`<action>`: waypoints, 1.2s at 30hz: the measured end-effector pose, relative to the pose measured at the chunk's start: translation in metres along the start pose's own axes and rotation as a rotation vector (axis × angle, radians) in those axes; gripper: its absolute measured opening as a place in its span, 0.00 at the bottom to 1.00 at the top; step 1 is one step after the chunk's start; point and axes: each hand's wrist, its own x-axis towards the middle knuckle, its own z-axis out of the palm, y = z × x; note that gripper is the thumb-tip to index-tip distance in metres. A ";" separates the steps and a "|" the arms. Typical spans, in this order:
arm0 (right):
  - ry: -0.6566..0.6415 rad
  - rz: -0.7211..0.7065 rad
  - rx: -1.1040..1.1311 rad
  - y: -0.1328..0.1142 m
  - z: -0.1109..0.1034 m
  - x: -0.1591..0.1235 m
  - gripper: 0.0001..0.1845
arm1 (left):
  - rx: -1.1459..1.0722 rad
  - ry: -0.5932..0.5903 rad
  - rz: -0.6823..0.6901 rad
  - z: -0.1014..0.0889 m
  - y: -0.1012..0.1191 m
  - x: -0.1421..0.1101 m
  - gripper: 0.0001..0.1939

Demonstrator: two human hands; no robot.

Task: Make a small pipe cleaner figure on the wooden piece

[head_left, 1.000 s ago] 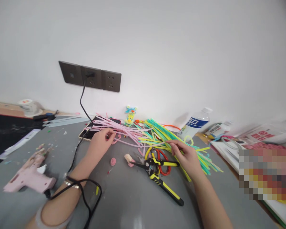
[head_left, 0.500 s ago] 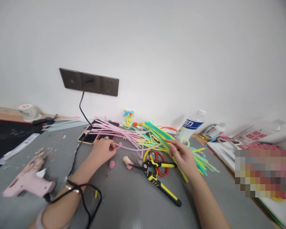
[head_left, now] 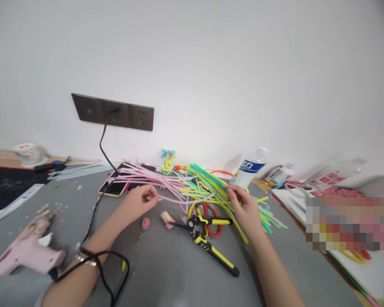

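My left hand (head_left: 140, 203) is curled, its fingertips pinched on the end of a pink pipe cleaner (head_left: 176, 198) that runs right across the grey table (head_left: 166, 273). My right hand (head_left: 245, 207) rests on the heap of yellow and green pipe cleaners (head_left: 217, 187), fingers bent and pinching strands there. Between the hands lie black and yellow pliers (head_left: 208, 247), red-handled scissors (head_left: 211, 217), a small pink coil (head_left: 145, 222) and a cream and pink piece (head_left: 167, 218). A bundle of pink pipe cleaners (head_left: 144, 175) lies across a phone (head_left: 113, 188).
A pink glue gun (head_left: 25, 256) lies at the left, its black cord (head_left: 99, 170) running up to a wall socket (head_left: 115, 113). A water bottle (head_left: 248, 168) and a small colourful figure (head_left: 168, 160) stand by the wall. Books and papers (head_left: 355, 260) cover the right side.
The view has shifted left and down a little. My left hand drew back from the pink bundle toward me with one pink strand pinched. My right hand stayed on the yellow-green heap.
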 end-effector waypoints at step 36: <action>-0.731 -0.041 -0.140 -0.026 0.042 0.092 0.16 | 0.291 -0.060 0.024 -0.001 -0.009 0.003 0.07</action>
